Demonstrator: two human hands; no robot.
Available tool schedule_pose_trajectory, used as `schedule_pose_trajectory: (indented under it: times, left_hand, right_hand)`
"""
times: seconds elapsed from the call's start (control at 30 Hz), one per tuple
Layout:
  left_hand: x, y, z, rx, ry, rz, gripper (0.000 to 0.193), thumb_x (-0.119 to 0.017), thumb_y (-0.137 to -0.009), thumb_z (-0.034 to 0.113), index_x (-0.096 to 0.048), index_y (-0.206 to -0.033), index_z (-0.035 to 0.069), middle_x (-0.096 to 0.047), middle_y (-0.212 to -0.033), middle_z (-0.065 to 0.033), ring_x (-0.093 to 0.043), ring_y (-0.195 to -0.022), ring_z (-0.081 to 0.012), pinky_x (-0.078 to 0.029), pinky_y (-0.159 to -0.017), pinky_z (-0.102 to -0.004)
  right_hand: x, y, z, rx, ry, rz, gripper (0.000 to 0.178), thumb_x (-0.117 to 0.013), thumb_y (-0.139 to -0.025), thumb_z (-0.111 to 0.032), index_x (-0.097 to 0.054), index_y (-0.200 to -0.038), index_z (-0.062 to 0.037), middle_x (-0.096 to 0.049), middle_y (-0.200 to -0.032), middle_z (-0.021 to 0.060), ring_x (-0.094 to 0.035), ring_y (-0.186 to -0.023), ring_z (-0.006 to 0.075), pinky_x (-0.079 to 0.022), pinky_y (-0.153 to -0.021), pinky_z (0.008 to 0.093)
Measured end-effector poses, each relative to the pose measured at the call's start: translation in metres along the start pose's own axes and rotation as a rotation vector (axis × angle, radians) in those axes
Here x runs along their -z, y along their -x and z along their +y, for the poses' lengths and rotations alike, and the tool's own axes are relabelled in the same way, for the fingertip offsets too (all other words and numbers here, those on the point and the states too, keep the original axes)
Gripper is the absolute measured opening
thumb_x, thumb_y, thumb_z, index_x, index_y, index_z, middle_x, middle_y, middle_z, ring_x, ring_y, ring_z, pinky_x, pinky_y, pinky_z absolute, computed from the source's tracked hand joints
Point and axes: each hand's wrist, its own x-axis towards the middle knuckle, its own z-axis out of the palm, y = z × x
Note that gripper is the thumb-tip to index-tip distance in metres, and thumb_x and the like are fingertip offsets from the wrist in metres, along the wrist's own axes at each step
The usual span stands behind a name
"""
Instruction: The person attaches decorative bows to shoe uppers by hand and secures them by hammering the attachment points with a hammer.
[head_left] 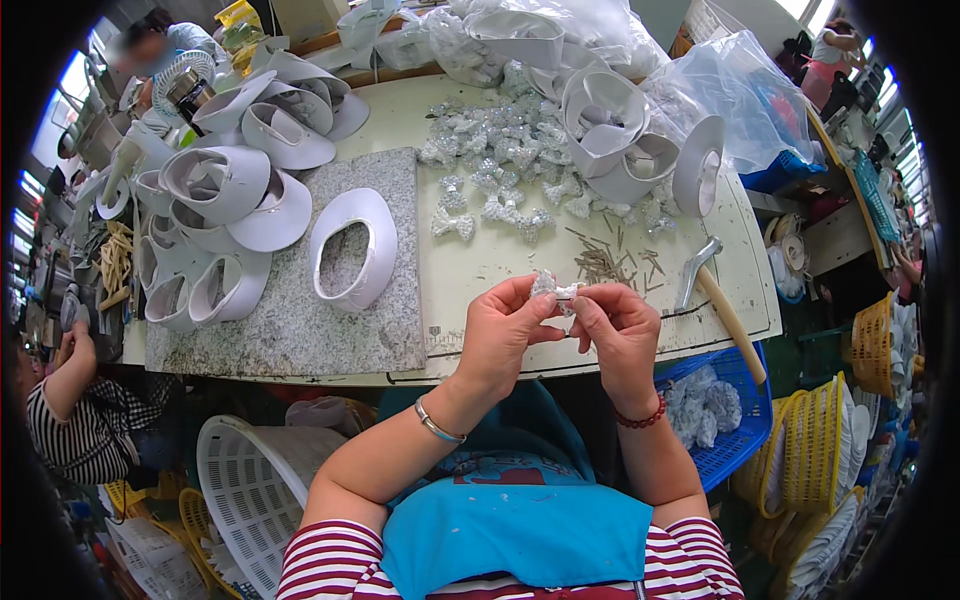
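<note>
Above the front edge of the table, my left hand (500, 330) pinches a white sparkly bow (543, 284) between thumb and fingers. My right hand (620, 325) is closed at the bow's other side, its fingertips on the bow and on a small thin piece too tiny to name. Just beyond my hands lies a scatter of slim, dark metal strips (603, 266). A hammer (728, 318) with a silver head and wooden handle rests right of them, the handle reaching past the table edge. More sparkly bows (515, 145) are heaped farther back.
To the left, one white visor (372, 268) lies on a speckled stone slab (300, 345), beside piled white visors (290, 140). Other visors (605, 105) and clear plastic bags (730, 90) crowd the back right. A blue basket (745, 445) holds white pieces below right. Other people are around.
</note>
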Motion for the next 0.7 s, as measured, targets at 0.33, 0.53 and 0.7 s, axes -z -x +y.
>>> schedule_pose_trajectory:
  times: [0.33,0.53,0.7]
  left_hand:
    - [-0.001,0.012,0.004,0.060,0.222,0.021,0.023,-0.063,-0.094,0.011,-0.064,-0.113,-0.001,-0.069,-0.107,-0.0116,-0.067,-0.096,-0.0192,-0.061,-0.076,-0.0291]
    - [-0.004,0.017,0.006,0.057,0.262,0.009,0.021,-0.062,-0.094,0.011,-0.065,-0.113,0.001,-0.069,-0.108,-0.0109,-0.066,-0.100,-0.0193,-0.060,-0.078,-0.0297]
    - [-0.005,0.019,0.003,0.009,0.257,-0.008,0.019,-0.063,-0.094,0.010,-0.065,-0.112,0.004,-0.069,-0.107,-0.0093,-0.065,-0.101,-0.0183,-0.059,-0.080,-0.0303]
  right_hand:
    - [-0.003,0.002,0.005,-0.004,-0.086,-0.007,0.008,-0.062,-0.094,-0.006,-0.059,-0.097,0.0019,-0.066,-0.086,0.0066,-0.062,-0.067,0.0076,-0.050,-0.054,0.0195]
    - [-0.008,0.003,0.006,0.015,-0.130,0.014,0.008,-0.061,-0.095,-0.005,-0.059,-0.096,0.0023,-0.066,-0.085,0.0073,-0.062,-0.067,0.0078,-0.050,-0.054,0.0201]
    - [-0.011,0.003,0.012,0.020,-0.199,0.024,0.009,-0.061,-0.095,-0.007,-0.059,-0.096,0.0017,-0.066,-0.084,0.0073,-0.060,-0.064,0.0081,-0.049,-0.053,0.0212]
